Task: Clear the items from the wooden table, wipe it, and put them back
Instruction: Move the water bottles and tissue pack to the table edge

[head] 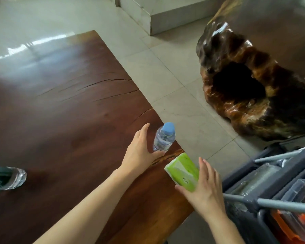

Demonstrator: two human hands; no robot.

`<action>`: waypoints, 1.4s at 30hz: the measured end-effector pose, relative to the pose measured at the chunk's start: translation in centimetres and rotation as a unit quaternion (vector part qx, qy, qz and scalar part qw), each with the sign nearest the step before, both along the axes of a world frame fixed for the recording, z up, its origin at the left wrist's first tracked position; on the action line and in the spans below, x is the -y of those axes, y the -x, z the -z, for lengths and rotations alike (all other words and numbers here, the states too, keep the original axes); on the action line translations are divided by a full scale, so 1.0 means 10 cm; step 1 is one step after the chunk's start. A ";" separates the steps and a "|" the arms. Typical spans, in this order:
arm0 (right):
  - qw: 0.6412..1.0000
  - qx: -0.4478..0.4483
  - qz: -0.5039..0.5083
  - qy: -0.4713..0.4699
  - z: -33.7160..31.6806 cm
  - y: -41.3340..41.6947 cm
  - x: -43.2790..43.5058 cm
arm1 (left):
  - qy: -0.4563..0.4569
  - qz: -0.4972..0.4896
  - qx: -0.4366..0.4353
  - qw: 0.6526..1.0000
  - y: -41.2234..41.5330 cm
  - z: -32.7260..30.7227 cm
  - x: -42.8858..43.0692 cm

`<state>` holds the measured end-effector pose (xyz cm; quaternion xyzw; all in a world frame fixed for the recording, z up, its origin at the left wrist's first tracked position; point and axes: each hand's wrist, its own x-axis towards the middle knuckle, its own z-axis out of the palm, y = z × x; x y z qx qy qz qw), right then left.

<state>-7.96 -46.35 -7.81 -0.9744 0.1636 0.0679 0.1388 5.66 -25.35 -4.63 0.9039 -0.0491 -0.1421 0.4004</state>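
The dark wooden worktop [63, 106] runs from the lower left toward the upper middle, with long cracks across its grain and glare on its far end. Near its right edge stands a clear water bottle [163, 139] with a blue cap, upright. The left hand [141, 152] is spread wide beside it, the thumb touching the bottle's base and the fingers reaching up along its left side without closing around it. Just nearer the camera, at the worktop's edge, a green tissue pack [183, 172] lies tilted, one corner over the edge. The right hand [203, 189] is on it with fingers open along its right side and the thumb beneath its near end; whether the pack is lifted or resting cannot be told. At the far left edge a crumpled plastic bottle [6, 176] with a green label lies on the worktop. To the right stands a grey cleaning cart [264, 196] with poles and plastic-wrapped items. Beyond, on the pale tiled floor [167, 73], sits a glossy carved wood stump [250, 88] with a dark hollow.
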 end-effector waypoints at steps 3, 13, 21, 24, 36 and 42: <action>0.995 0.079 -0.057 0.012 -0.30 0.00 -0.12 | -0.041 -0.032 0.034 0.998 0.23 -0.08 -0.41; 0.911 0.237 -0.328 -0.078 -0.64 -0.22 -1.48 | -0.155 -0.191 0.106 0.963 1.45 -0.36 -2.18; 0.877 0.155 -0.426 -0.158 -0.68 -0.51 -3.03 | -0.189 -0.390 0.071 0.898 1.96 -0.28 -3.31; 0.861 0.115 -0.459 -0.189 -0.62 -0.74 -3.53 | -0.160 -0.458 0.056 0.872 1.86 -0.21 -3.57; 0.828 -0.064 -0.415 -0.372 -0.18 -1.46 -4.75 | 0.017 -0.611 0.082 0.788 1.17 0.06 -4.17; 0.812 -0.052 -0.410 -0.411 -0.11 -1.44 -4.92 | 0.021 -0.579 0.101 0.809 1.13 0.18 -4.31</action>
